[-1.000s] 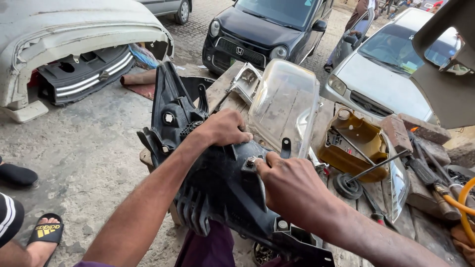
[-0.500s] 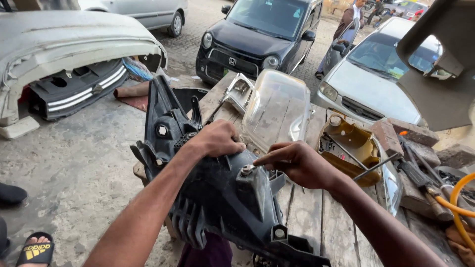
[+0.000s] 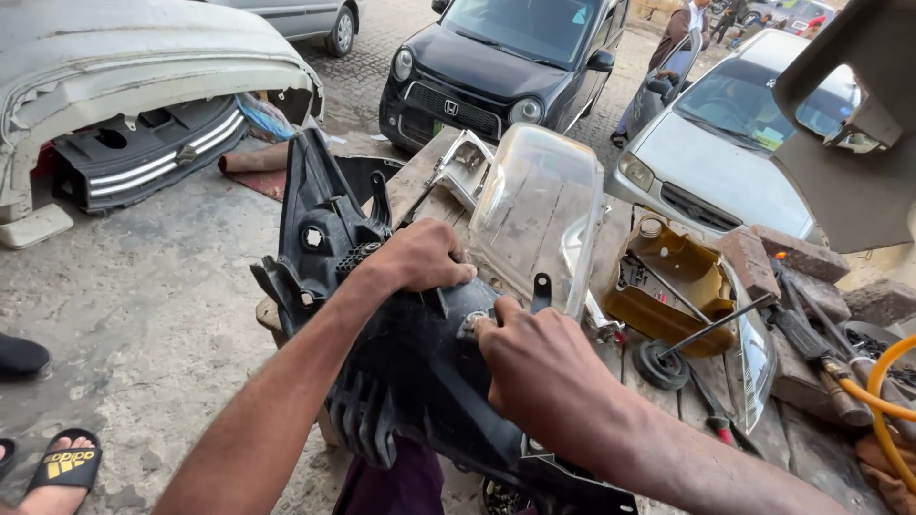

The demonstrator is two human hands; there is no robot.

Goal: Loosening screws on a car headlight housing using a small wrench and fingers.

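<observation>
A black plastic headlamp housing (image 3: 401, 372) rests back side up on a wooden workbench (image 3: 425, 176), its cloudy clear lens (image 3: 539, 215) facing away from me. My left hand (image 3: 420, 256) grips the upper edge of the housing. My right hand (image 3: 534, 367) lies on the housing's back, its fingertips closed on a small round metal fitting (image 3: 469, 326) near the middle.
A yellow cut-open jug (image 3: 673, 281), a second lamp (image 3: 465, 167), rods and tools (image 3: 801, 334) lie on the bench. A detached bumper (image 3: 124, 86) lies at left. Black (image 3: 501, 62) and silver (image 3: 735, 143) cars stand behind. A sandalled foot (image 3: 62, 467) is at bottom left.
My right hand has slid back over the housing and its fingers now close on the metal fitting. My left hand keeps its grip. The view has shifted a little.
</observation>
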